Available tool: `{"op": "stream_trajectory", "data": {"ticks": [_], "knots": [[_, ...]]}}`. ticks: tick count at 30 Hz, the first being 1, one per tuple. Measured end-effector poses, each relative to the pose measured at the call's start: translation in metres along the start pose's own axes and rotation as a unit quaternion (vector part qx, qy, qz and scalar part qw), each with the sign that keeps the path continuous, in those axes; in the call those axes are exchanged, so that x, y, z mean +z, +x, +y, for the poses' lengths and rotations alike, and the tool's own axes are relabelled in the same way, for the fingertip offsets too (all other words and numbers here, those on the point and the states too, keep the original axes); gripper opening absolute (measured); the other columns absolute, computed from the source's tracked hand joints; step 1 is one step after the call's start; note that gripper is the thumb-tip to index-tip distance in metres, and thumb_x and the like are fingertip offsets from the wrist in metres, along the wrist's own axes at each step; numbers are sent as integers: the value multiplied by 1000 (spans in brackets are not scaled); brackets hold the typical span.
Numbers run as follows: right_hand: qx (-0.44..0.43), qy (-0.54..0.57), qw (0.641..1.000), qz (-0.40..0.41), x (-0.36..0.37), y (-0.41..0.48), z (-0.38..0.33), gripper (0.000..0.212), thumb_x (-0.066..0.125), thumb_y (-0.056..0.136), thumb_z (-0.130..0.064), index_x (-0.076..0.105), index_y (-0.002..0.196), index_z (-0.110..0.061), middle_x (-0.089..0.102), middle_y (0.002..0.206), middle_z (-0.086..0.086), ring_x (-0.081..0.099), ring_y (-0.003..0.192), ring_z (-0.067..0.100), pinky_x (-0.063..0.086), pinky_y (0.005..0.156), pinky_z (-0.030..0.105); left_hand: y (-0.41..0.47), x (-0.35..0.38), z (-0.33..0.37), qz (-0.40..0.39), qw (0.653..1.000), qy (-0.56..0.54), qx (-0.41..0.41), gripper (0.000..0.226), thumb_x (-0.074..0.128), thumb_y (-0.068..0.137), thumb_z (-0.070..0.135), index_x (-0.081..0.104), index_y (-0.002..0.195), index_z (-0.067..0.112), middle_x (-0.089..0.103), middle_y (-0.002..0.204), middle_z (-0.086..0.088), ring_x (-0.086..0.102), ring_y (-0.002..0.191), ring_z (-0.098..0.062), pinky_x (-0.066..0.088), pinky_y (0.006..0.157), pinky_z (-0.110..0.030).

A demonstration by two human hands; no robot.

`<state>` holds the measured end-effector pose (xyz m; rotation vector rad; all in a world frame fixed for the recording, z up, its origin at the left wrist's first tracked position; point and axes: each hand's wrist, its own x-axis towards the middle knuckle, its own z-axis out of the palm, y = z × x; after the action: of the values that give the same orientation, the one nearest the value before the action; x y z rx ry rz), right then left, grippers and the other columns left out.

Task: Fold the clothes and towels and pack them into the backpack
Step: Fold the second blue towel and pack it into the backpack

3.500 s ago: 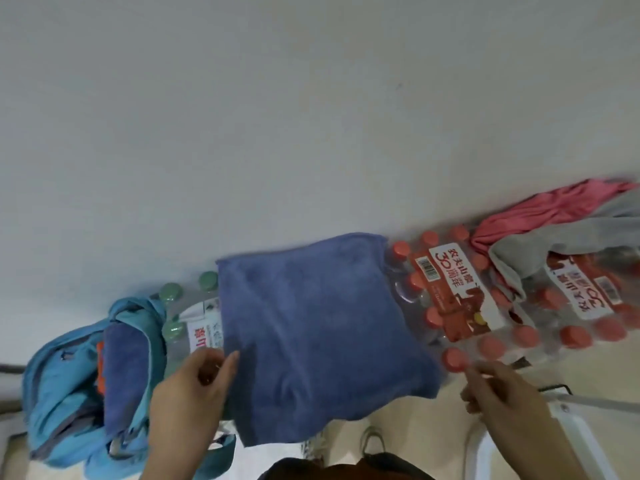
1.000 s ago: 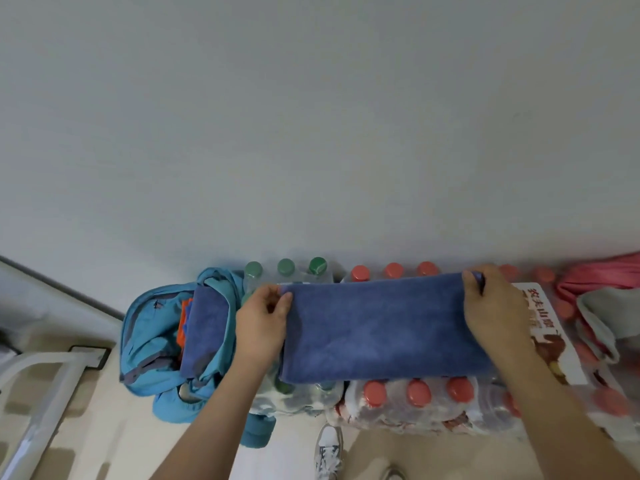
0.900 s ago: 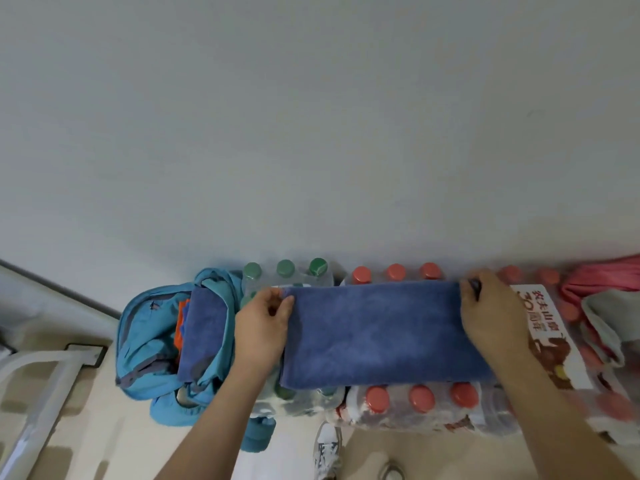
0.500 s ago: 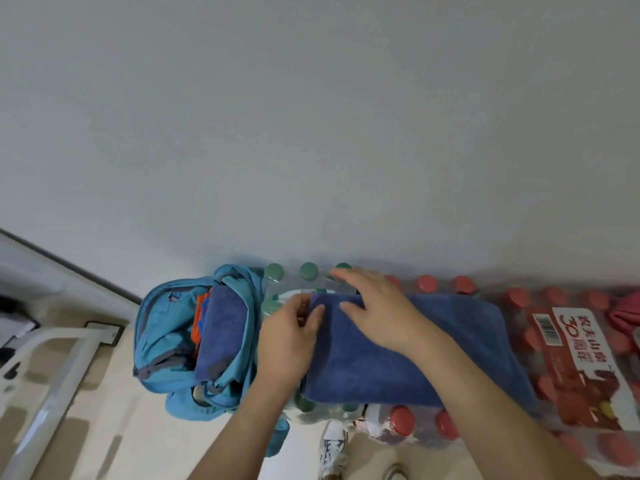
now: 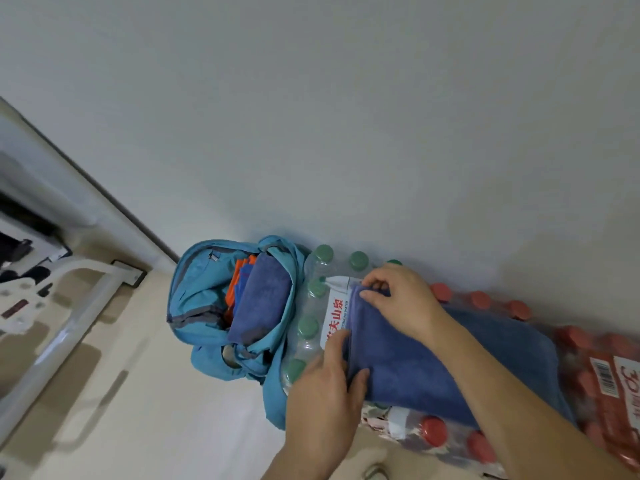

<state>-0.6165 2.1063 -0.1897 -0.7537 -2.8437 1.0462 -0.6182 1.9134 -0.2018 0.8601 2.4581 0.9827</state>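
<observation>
A folded dark blue towel (image 5: 450, 362) lies on top of shrink-wrapped packs of water bottles. My left hand (image 5: 325, 393) grips its near left corner, thumb on top. My right hand (image 5: 401, 303) pinches its far left corner against the pack. To the left stands an open light blue backpack (image 5: 197, 289) on the floor, leaning against the bottles. Inside it sit another folded blue towel (image 5: 263, 299) and an orange cloth (image 5: 235, 282).
A green-capped bottle pack (image 5: 311, 306) lies under the towel's left end; red-capped packs (image 5: 609, 368) stretch to the right. A grey wall rises right behind them. White metal furniture legs (image 5: 69, 323) stand on the beige floor at left.
The towel went from a long strip held at both ends to a shorter fold. My right hand crossed to its left end, and my left hand slid to the near corner.
</observation>
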Motion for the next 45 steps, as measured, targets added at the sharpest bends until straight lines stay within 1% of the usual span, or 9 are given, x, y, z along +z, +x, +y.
{"op": "stream_trajectory", "data": {"ticks": [5,14,23,26,28,32,36,41,45], "knots": [[-21,-54,998,16,7,2,-6,6,65,87,-20,68,89,-15,58,91,-4,50,92,16,42,81,30,-2,-7,-3,11,999,-38,-23,13,61,86,44,59,87,31,61,72,16,55,73,-5,34,59,-15],[-51,-142,987,-50,1,7,-20,18,55,93,-19,63,109,-16,60,107,3,52,100,22,43,83,32,-8,4,-17,106,991,80,24,42,53,74,57,52,49,23,41,62,12,48,62,-13,39,48,-25],[-30,-173,982,-64,3,6,-22,13,47,97,-21,55,107,-18,54,114,3,46,107,21,37,86,30,8,-5,-4,51,983,175,28,29,50,66,50,56,81,26,57,68,10,58,60,-13,43,48,-25],[-32,-151,986,-54,4,7,-24,9,47,95,-18,53,102,-16,56,109,3,48,102,21,35,78,29,28,-5,5,9,980,199,-2,39,74,58,46,55,77,18,60,59,0,59,51,-20,29,42,-25],[-29,-134,989,-50,6,10,-25,8,49,94,-19,54,100,-16,57,106,2,50,99,21,36,78,30,37,-7,13,-6,978,206,-45,36,71,70,40,53,89,16,66,73,-5,64,66,-26,30,49,-28],[-35,-84,995,-47,10,10,-24,6,56,91,-15,59,96,-14,58,100,2,52,96,21,41,82,31,31,-5,13,-17,989,143,-39,21,57,82,37,49,79,17,62,90,-4,57,89,-24,30,62,-29],[-48,-3,998,29,17,5,-30,10,61,85,-7,62,94,-11,59,96,3,53,92,22,45,86,39,30,-24,2,14,996,-22,-85,28,64,75,31,42,63,21,52,58,3,47,54,-8,29,47,-20],[-34,-133,990,18,23,-26,-56,47,49,95,-37,40,138,-19,38,143,6,37,130,24,36,104,34,36,-57,-31,41,978,-171,-114,47,63,81,4,39,107,34,50,68,0,45,48,-3,37,44,-16],[54,-236,969,-37,50,-59,-59,69,26,90,-63,30,148,-26,28,155,12,33,140,28,42,101,42,44,-81,-42,-78,975,-192,-74,54,60,81,1,52,116,41,58,104,19,58,86,1,49,70,-15]]}}
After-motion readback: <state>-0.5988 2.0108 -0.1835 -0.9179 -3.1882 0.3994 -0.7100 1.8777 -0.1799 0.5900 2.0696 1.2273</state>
